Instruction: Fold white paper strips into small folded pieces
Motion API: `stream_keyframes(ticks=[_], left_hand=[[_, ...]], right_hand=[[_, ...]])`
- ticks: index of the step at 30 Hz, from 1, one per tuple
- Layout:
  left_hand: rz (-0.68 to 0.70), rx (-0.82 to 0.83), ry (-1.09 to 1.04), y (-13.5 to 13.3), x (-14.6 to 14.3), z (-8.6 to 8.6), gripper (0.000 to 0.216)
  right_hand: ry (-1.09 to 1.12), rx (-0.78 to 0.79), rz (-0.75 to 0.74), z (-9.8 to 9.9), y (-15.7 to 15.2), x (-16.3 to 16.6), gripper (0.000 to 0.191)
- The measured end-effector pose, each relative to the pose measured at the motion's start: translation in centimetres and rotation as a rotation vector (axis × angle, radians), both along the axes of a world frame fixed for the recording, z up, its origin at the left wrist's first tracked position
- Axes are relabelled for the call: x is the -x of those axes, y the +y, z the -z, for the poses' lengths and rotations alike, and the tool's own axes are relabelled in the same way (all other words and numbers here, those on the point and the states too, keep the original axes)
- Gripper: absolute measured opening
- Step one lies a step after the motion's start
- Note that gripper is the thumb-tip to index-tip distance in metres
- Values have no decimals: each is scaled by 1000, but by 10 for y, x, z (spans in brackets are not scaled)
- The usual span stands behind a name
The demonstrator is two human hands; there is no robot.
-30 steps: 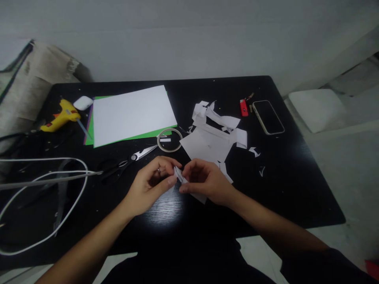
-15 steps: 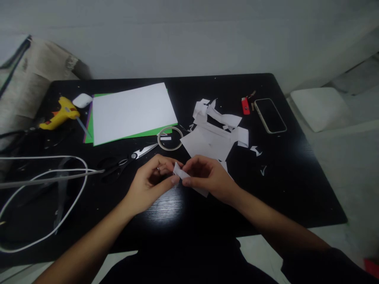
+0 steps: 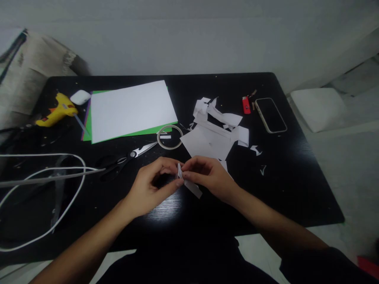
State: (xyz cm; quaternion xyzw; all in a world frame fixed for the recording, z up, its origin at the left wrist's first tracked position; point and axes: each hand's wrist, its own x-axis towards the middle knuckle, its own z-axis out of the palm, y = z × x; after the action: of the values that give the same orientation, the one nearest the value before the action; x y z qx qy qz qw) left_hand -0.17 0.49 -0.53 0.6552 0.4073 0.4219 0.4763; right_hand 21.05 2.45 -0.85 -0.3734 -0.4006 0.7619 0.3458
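Between my two hands, above the near middle of the black table, is a small folded strip of white paper (image 3: 193,188). My left hand (image 3: 154,183) pinches its folded end between thumb and fingers. My right hand (image 3: 209,173) grips the same strip from the other side, fingertips close to those of the left. The strip's tail hangs down toward the right below my right thumb. Just beyond my hands lie white paper scraps (image 3: 204,142), some cut and curled. A roll of tape (image 3: 160,145) and black-handled scissors (image 3: 133,154) lie beyond my left hand.
At the back left, white sheets (image 3: 130,110) rest on green paper (image 3: 142,135). A yellow glue gun (image 3: 57,110) and a white case (image 3: 80,97) sit further left. White cable (image 3: 83,185) loops at the left. A red lighter (image 3: 246,105) and a phone (image 3: 270,115) lie at the right.
The paper strip has turned and folded over at my fingertips, and its tail now points down to the right. Both hands stay close together, still gripping it.
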Motion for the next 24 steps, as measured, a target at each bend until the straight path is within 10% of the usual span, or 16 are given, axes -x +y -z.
stream_keyframes(ticks=[24], left_hand=[[-47,-23,70,0,2,-6,16]], right_hand=[[-54,-14,12,-6,1,-3,16]])
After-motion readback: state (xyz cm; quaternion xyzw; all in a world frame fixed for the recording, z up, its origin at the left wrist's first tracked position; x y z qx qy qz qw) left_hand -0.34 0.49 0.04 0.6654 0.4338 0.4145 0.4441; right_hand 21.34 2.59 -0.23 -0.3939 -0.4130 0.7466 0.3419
